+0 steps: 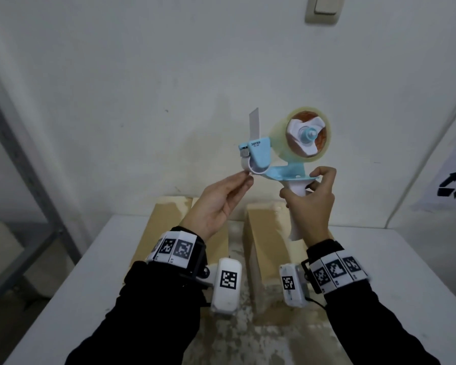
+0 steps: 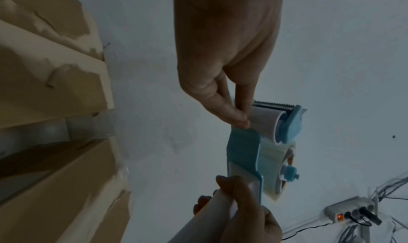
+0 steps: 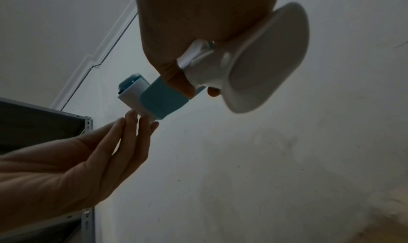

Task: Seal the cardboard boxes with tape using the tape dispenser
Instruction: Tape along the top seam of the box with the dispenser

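Dispenser point(image 1: 277, 154) held aloft over the boxes point(image 1: 258, 233): right hand point(image 1: 311, 204) wraps the stiff handle, left hand point(image 1: 219, 201) pinches the tape end at the roller. Likely light, rigid; film flimsy, sticky. Avoid the blade.

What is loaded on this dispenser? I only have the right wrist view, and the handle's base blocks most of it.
Observer: The head view shows a roll of clear tape on the tape dispenser.
Operator: Are the boxes nearby?
Observer: Two cardboard boxes stand on the white table below the hands, with a gap between them.
Operator: What is the left hand doing in front?
Observer: In the left wrist view, the left hand pinches its fingers beside the white roller, just below the serrated blade. I cannot tell whether tape is between them.
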Available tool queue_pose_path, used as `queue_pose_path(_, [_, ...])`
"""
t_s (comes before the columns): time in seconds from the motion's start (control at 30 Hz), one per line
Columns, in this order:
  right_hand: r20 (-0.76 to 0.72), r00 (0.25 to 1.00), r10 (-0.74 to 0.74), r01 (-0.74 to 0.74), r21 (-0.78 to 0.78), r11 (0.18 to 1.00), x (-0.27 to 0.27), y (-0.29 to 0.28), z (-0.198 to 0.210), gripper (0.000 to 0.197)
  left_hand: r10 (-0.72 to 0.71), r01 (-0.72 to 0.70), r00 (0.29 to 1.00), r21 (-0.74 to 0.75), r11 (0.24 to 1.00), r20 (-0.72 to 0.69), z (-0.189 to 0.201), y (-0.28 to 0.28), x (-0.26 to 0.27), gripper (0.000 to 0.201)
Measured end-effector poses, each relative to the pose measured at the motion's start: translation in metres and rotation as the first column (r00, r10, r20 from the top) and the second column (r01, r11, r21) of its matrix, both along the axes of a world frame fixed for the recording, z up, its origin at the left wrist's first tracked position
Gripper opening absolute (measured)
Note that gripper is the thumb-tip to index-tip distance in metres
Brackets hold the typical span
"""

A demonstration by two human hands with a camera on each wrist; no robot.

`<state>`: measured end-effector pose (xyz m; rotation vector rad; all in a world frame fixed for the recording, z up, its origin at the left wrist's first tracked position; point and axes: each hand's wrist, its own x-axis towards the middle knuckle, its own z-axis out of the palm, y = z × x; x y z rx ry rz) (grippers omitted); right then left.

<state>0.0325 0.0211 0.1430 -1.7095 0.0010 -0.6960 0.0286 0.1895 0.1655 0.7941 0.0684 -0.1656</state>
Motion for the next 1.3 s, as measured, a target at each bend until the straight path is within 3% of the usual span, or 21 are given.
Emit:
queue_pose_path(0.23, [-0.035, 0.999, -0.025, 0.027, 0.086, 0.996, -0.008, 0.003, -0.017, 0.078, -0.028, 0.034, 0.998, 0.105, 0.994, -0.064, -0.015, 0.009, -0.004, 0.015])
queue_pose_path(0.4, [-0.055, 0.998, 0.040, -0.035, 0.097, 0.995, -0.007, 0.004, -0.029, 0.059, -0.031, 0.059, 0.986, 0.172, 0.983, -0.164, -0.024, 0.021, -0.006, 0.006])
queue_pose_path(0.7, [-0.091, 0.951, 0.295, -0.290, 0.070, 0.955, 0.006, 0.025, -0.041, 0.067, 0.107, -0.047, 0.960, 0.227, 0.973, -0.259, -0.038, 0.051, 0.004, 0.008])
queue_pose_path(0.83, [-0.143, 0.876, 0.461, -0.438, 0.163, 0.884, 0.012, 0.042, -0.043, 0.071, 0.154, -0.065, 0.950, 0.310, 0.949, -0.272, -0.049, 0.071, 0.008, 0.019])
queue_pose_path(1.03, [-0.233, 0.725, 0.648, -0.578, 0.306, 0.757, 0.020, 0.078, -0.044, 0.060, 0.236, -0.093, 0.941, 0.482, 0.871, -0.245, -0.050, 0.118, 0.028, 0.031])
queue_pose_path(1.2, [-0.237, 0.782, 0.577, -0.510, 0.288, 0.810, 0.026, 0.112, -0.053, 0.065, 0.195, -0.022, 0.961, 0.646, 0.763, -0.198, -0.044, 0.145, 0.060, 0.031])
queue_pose_path(1.3, [-0.282, 0.833, 0.476, -0.370, 0.354, 0.859, 0.034, 0.131, -0.066, 0.051, 0.146, -0.022, 0.985, 0.761, 0.648, -0.095, -0.052, 0.154, 0.084, 0.033])
